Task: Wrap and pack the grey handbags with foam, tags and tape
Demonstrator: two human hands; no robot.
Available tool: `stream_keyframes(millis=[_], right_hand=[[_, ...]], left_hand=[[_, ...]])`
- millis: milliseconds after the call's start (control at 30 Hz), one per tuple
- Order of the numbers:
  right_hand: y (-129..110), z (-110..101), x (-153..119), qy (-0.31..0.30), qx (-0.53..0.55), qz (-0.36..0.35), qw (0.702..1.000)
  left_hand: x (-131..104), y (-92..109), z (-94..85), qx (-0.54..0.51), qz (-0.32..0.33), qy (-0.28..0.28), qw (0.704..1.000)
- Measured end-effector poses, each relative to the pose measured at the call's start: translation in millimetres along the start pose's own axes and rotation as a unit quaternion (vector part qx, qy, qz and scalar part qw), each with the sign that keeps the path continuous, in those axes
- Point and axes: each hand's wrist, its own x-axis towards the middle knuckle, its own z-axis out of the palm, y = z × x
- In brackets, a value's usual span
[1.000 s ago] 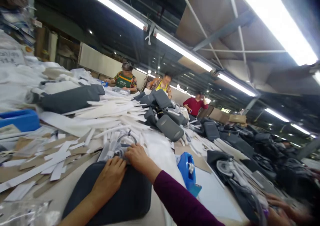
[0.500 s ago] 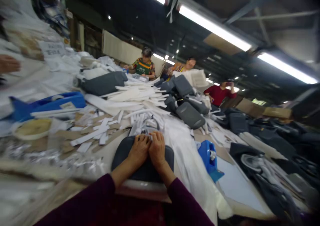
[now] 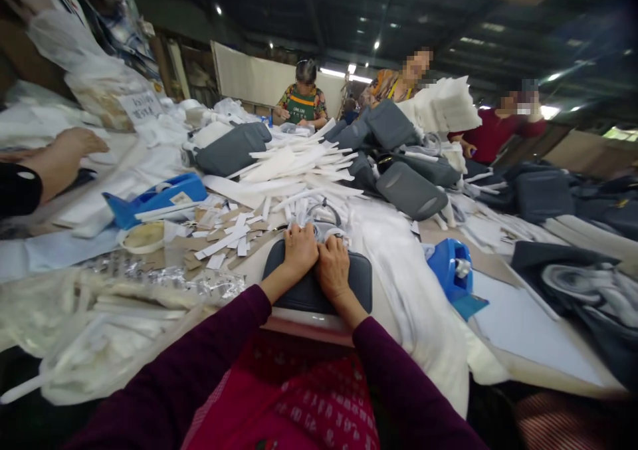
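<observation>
A dark grey handbag [image 3: 359, 285] lies flat at the table's front edge, directly before me. My left hand [image 3: 300, 249] rests on its upper face, fingers curled over the far edge. Close beside it, my right hand [image 3: 333, 264] also has its fingers bent down at that edge, thumbs nearly meeting. Just beyond the fingertips, a looped handle [image 3: 326, 212] stands up amid crumpled clear wrapping. What the fingertips pinch at the edge is hidden. White foam sheeting [image 3: 393, 284] runs along the bag's right side.
Blue tape dispensers stand left [image 3: 157, 197] and right [image 3: 451, 270]. Paper scraps [image 3: 234, 237] and white strips [image 3: 294, 171] cover the middle. Grey bags [image 3: 411, 187] pile up behind. A co-worker's hand [image 3: 74, 151] reaches in from the left; other people [image 3: 302, 101] work across the table.
My view has levelled and tipped downward, so more of my apron shows. Both hands stay at the bag's far edge, the right now slightly lower. The co-worker's hand at left shows more fully.
</observation>
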Motion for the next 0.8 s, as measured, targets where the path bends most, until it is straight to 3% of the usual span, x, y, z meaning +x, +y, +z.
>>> stream_keyframes(millis=[233, 533, 633, 700, 800], right_hand=[[1.8, 3.4, 2.3, -0.017, -0.001, -0.012, 1.0], [1.7, 3.1, 3.8, -0.03, 0.01, -0.043, 0.999], [2.4, 3.9, 4.4, -0.03, 0.018, -0.043, 0.998], [3.0, 4.5, 4.4, -0.03, 0.025, -0.039, 0.998], [3.6, 5.5, 4.2, -0.032, 0.036, -0.038, 0.998]], left_hand=[[28.2, 1.5, -5.7, 0.075, 0.02, -0.046, 0.996], [69.5, -9.6, -2.8, -0.009, -0.042, -0.091, 0.995], [49.7, -11.9, -5.4, 0.0, 0.013, -0.045, 0.999], [25.7, -13.7, -6.0, 0.017, 0.087, 0.006, 0.996], [-5.5, -20.4, -3.2, 0.018, 0.213, 0.017, 0.977]])
